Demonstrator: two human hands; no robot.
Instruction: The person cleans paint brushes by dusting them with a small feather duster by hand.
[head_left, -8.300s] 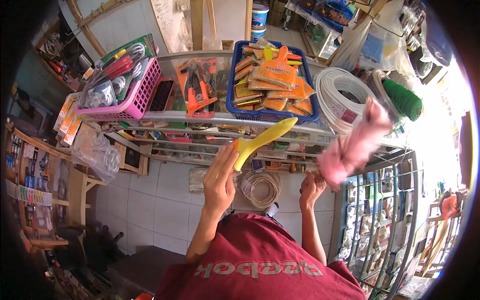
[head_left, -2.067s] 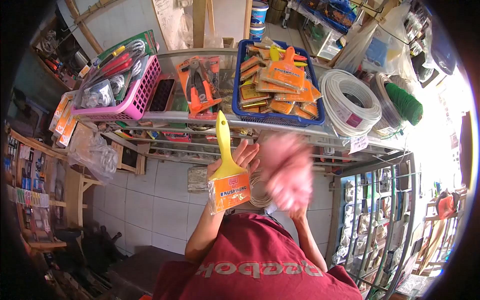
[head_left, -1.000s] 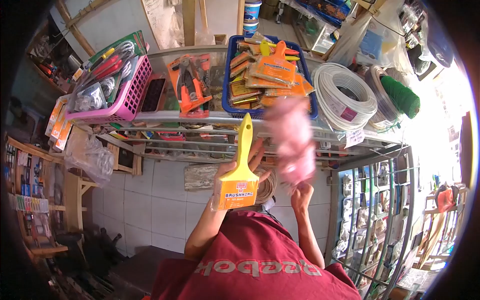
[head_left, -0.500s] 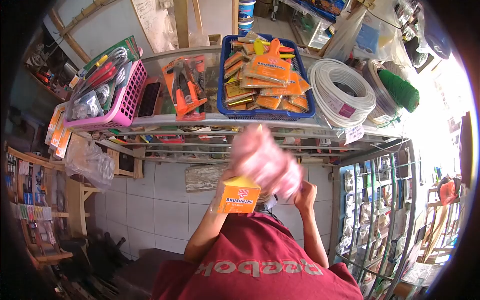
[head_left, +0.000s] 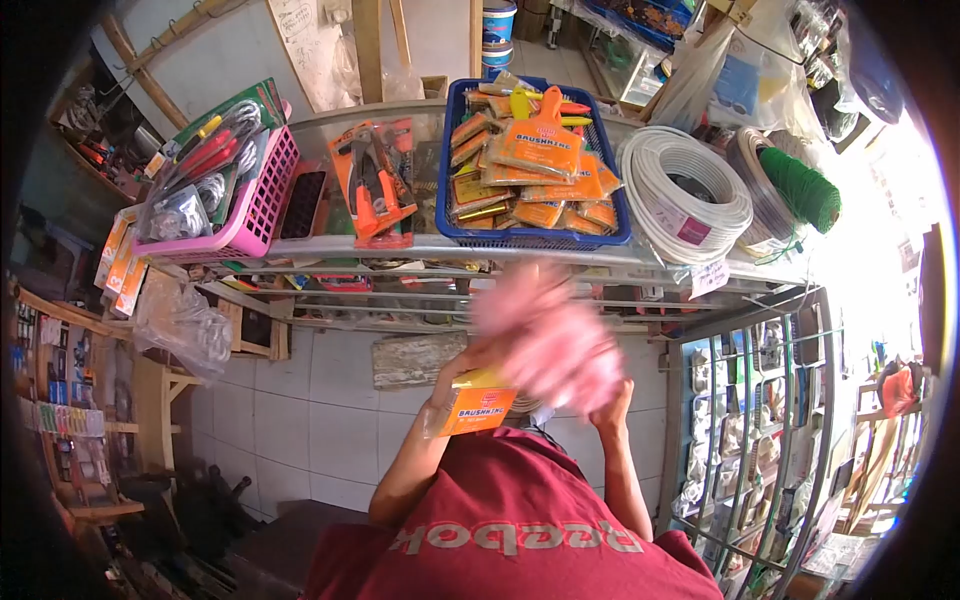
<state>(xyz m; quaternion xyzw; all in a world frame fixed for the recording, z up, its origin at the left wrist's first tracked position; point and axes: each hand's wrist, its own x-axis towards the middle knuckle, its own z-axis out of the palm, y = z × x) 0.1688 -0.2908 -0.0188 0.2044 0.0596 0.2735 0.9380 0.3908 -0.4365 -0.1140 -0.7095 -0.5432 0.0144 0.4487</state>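
Observation:
On the left, my left hand [head_left: 468,362] is closed on an orange BRUSHKING paintbrush packet [head_left: 480,407] with a yellow upper part, held level in front of my chest. A blurred pink cloth [head_left: 548,340] covers much of that hand's fingers. My right hand [head_left: 610,405] grips the lower right end of the cloth, its fingers partly smeared by motion. Beyond both hands, a blue basket [head_left: 450,215] on the glass counter [head_left: 425,160] holds a pile of similar orange packets [head_left: 540,148], one with an orange handle sticking up.
White cable coils [head_left: 690,190] and green cord [head_left: 800,190] lie right of the basket. To its left are packaged pliers [head_left: 370,185] and a pink basket [head_left: 255,215]. A glass display case [head_left: 750,420] stands at right, wooden shelves [head_left: 60,400] at left.
The cloth has swung slightly right and down, together with my right hand. The packet in my left hand has tilted a little and stays in about the same place.

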